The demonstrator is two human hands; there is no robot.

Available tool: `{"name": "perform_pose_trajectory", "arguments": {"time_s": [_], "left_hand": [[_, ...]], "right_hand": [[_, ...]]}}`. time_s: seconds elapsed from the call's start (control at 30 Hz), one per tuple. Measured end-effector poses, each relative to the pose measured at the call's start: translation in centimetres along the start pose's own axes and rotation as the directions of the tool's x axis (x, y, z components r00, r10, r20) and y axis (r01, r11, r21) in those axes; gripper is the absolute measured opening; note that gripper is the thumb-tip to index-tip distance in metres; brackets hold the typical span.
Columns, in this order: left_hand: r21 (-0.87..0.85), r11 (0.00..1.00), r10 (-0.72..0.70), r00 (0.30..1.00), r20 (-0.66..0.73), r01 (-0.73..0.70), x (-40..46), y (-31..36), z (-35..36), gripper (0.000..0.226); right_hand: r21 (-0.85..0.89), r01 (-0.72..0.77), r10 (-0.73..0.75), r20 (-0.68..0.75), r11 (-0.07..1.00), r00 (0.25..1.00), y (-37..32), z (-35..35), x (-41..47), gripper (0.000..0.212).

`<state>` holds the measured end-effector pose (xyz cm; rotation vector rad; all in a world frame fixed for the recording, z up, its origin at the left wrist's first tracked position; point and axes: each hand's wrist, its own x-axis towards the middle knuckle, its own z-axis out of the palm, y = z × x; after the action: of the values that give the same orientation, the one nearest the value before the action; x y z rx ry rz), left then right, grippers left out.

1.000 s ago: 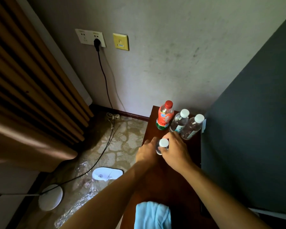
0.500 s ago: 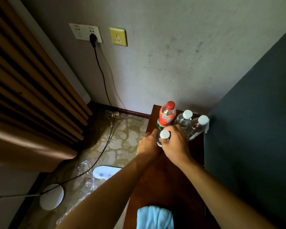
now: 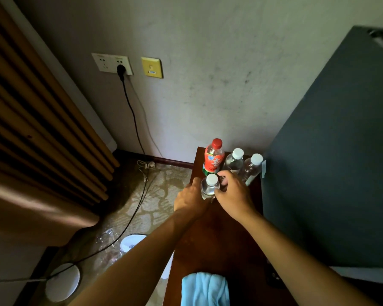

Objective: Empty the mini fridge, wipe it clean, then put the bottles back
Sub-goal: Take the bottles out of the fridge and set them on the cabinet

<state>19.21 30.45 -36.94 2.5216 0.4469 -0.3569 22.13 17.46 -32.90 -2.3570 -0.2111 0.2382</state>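
1. Head view: my left hand (image 3: 189,198) and my right hand (image 3: 232,193) meet around one clear bottle (image 3: 209,188) with a white cap, which stands upright on the dark wooden table (image 3: 221,235).
2. My left hand wraps the bottle's body from the left, its fingers curled round the far side, where I cannot see them.
3. My right hand closes on the same bottle from the right: the thumb lies against the near side below the shoulder, and the curled fingers (image 3: 224,174) arch over behind the neck. The cap sticks up between the two hands, uncovered.
4. So the bottle sits directly between my palms, held from both sides. Whether its base touches the table I cannot tell; my hands hide it.
5. Just beyond my fingertips stand three more bottles in a row near the wall: a red-capped bottle (image 3: 213,157) with a red label past my left hand, then a white-capped clear bottle (image 3: 234,161) straight ahead of my right fingers, then another clear bottle (image 3: 252,167) to the right of my right hand.
6. The red-capped one stands very close behind the bottle I hold; I cannot tell if they touch.
7. Well back toward me, between my forearms, a light blue cloth (image 3: 205,289) lies on the table's near edge.
8. To the right of my right arm rises a dark blue-grey panel (image 3: 329,173).
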Motion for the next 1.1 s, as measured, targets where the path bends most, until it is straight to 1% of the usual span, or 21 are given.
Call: {"name": "perform_pose_trajectory", "arguments": {"time_s": [0.13, 0.27, 0.4, 0.6, 0.73, 0.87, 0.93, 1.0, 1.1], "left_hand": [[0.005, 1.0, -0.021, 1.0, 0.0, 0.021, -2.0, -0.3, 0.0, 0.044], [0.02, 1.0, 0.019, 0.999, -0.035, -0.018, -4.4, -0.4, 0.0, 0.032], [0.014, 0.998, 0.06, 0.998, -0.005, -0.06, -6.6, -0.1, 0.7, 0.025], [0.0, 0.997, 0.071, 0.997, 0.034, -0.071, -10.0, 0.9, 2.6, 0.025], [0.026, 0.997, 0.065, 0.997, 0.039, -0.066, -12.1, 2.2, 3.8, 0.026], [0.032, 0.996, 0.078, 0.997, 0.028, -0.079, -14.1, 4.8, 4.9, 0.026], [0.043, 0.996, 0.076, 0.997, 0.019, -0.077, -15.0, 6.5, 5.6, 0.027], [0.045, 0.996, 0.078, 0.997, 0.01, -0.079, -16.0, 8.4, 6.4, 0.03], [0.046, 0.995, 0.092, 0.996, -0.001, -0.091, -17.5, 11.0, 7.7, 0.033]], "right_hand": [[-0.023, 0.0, 0.0, -0.006, 1.0, 1.0, 0.3, -1.0, -1.9, 0.036], [-0.029, 0.019, -0.019, -0.009, 0.999, 1.0, 0.7, -1.5, -4.2, 0.028], [-0.03, 0.02, -0.02, 0.01, 0.999, 1.0, 1.6, -1.6, -6.3, 0.016], [-0.017, -0.002, 0.003, 0.064, 1.0, 0.998, 4.0, -2.3, -9.7, 0.016], [0.005, -0.004, 0.004, 0.057, 1.0, 0.998, 5.3, -3.5, -11.4, 0.016], [0.055, -0.008, 0.003, 0.088, 0.998, 0.996, 6.7, -5.7, -13.5, 0.017], [0.081, 0.021, -0.029, 0.098, 0.997, 0.995, 7.7, -7.0, -14.8, 0.018], [0.101, 0.043, -0.054, 0.1, 0.994, 0.994, 8.6, -8.4, -16.1, 0.017], [0.137, 0.032, -0.045, 0.093, 0.99, 0.995, 10.1, -10.7, -17.6, 0.015]]}}
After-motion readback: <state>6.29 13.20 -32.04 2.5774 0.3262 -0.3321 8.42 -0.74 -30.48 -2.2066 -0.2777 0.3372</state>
